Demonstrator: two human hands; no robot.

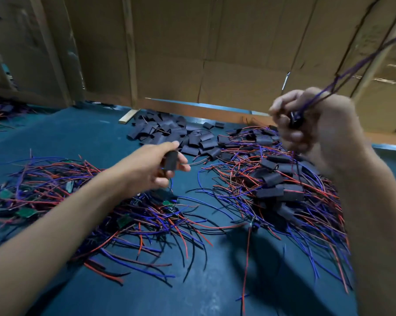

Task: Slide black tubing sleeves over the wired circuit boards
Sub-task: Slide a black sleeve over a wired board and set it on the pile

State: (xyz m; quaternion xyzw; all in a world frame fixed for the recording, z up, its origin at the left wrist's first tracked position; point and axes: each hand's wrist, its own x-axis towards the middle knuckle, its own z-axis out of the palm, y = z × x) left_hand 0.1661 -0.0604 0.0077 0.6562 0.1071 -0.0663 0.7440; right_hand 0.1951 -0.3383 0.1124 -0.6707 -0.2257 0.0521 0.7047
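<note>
Spread across a teal felt-covered worktable (83, 133), seen from above. At far left of the tabletop, a loose tangle of red, blue and purple wires with small green circuit boards (55, 190) still bare. Just right of that tangle, the left hand (156, 165), thumb and fingers pinching one short black tubing sleeve (170, 160) held upright above the table. Behind the left hand, toward the table's far edge, a heap of empty flattened black sleeves (169, 131), beside a pale wooden strip (129, 116). Right of the left hand, on the table, a second mound of wired boards already covered in black sleeves (276, 179), leads fanning out toward the near edge. Raised above that mound, the right hand (317, 128), fingers curled around a small dark piece (295, 119), blurred and hard to make out, with purple wires (352, 67) trailing up and away to the upper right. Along the table's far side, a wall of brown cardboard sheets (215, 42).
</note>
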